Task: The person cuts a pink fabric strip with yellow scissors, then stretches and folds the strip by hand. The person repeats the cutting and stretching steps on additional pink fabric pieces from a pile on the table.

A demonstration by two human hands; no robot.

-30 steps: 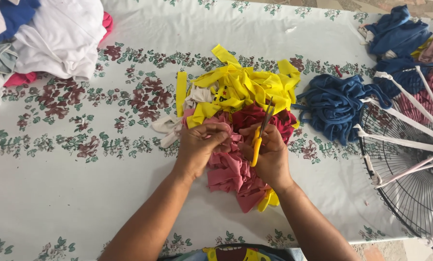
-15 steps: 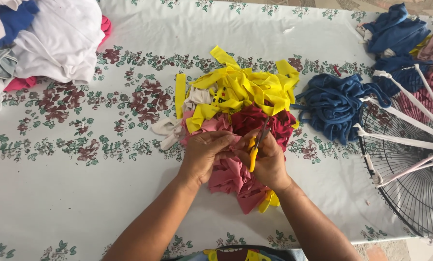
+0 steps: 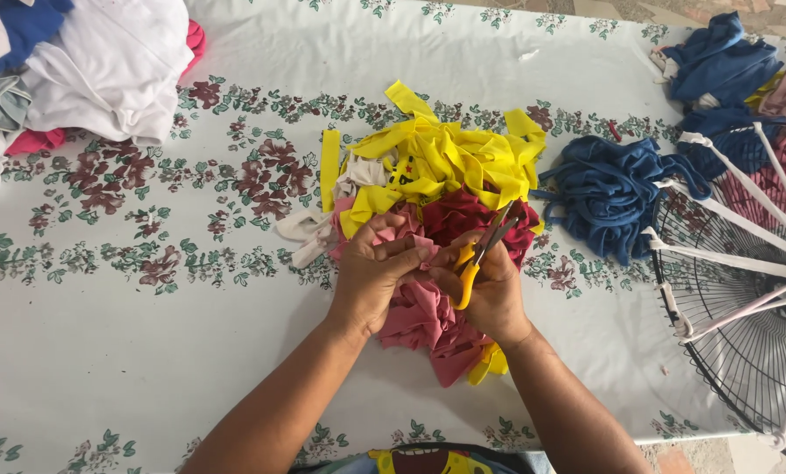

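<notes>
My right hand (image 3: 489,285) grips yellow-handled scissors (image 3: 481,254), their blades pointing up and right over dark red cloth. My left hand (image 3: 371,276) pinches pink cloth (image 3: 424,320) just left of the scissors, and the two hands touch. The pink cloth bunches under both hands and trails toward me. Behind it lies a heap of yellow fabric strips (image 3: 441,162) with dark red cloth (image 3: 459,215) in front of it.
A floral tablecloth (image 3: 147,263) covers the table. A pile of white, blue and pink clothes (image 3: 86,61) sits at the far left. Blue fabric strips (image 3: 608,189) lie to the right, beside a black wire fan guard (image 3: 744,298) wrapped with pale strips. More blue cloth (image 3: 718,66) lies far right.
Both hands have shifted slightly toward me with the pink cloth. The scissors have tilted, with the blades now pointing more to the right.
</notes>
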